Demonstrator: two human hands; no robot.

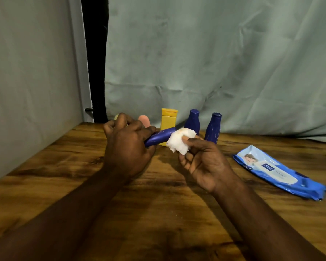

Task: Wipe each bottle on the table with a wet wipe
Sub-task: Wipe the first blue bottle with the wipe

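Left hand (128, 146) has its grip wrapped round a blue bottle (161, 137) held above the desk (158, 213); right hand (201, 161) pinches the crumpled wet wipe (179, 141) against the bottle's end.

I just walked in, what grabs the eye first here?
The two hands at centre: the left hand grips a dark blue bottle held sideways, and the right hand holds a crumpled white wipe against its end. Behind them stands a yellow bottle, and a blue wipes pack lies on the wooden table to the right.
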